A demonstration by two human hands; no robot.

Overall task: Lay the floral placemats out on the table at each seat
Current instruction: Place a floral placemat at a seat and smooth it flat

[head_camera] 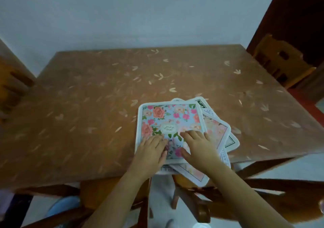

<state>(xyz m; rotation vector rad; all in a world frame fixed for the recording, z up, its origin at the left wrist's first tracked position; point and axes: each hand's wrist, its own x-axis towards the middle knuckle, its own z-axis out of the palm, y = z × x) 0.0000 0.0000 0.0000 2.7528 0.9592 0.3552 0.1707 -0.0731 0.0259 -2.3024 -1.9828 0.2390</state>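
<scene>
Head view shows the left hand's fingers (156, 140) lying straight and flat on the near-left part of the top floral placemat (168, 117), thumb tucked in alongside, grasping nothing. The right hand's fingers (192, 134) are spread and flat too, pressed on the near-right part of the same mat, thumb angled toward the other hand. The left hand (150, 151) and right hand (199, 146) sit just beside each other, not quite touching, and between them they hide the mat's near edge.

That top placemat is pale blue with pink and peach roses, a white border and a small oval label at its middle. It tops a loosely fanned stack. A pink floral placemat (218, 131) sticks out to the right beneath it, and a green-bordered placemat (232, 141) pokes out lower still, on the far-right side. How many lie below I cannot tell.

The stack rests at the near edge of the table (87, 105), right of centre, and the pink mat's near corner hangs over the edge. A brown leaf-patterned cover lies over the tabletop.

A wooden chair (280, 61) stands at the far-right corner, and another chair (12, 85) is at the left side. A third chair (191, 198) is tucked below the near edge, under the forearms. A pale wall (140, 14) runs behind the table.
</scene>
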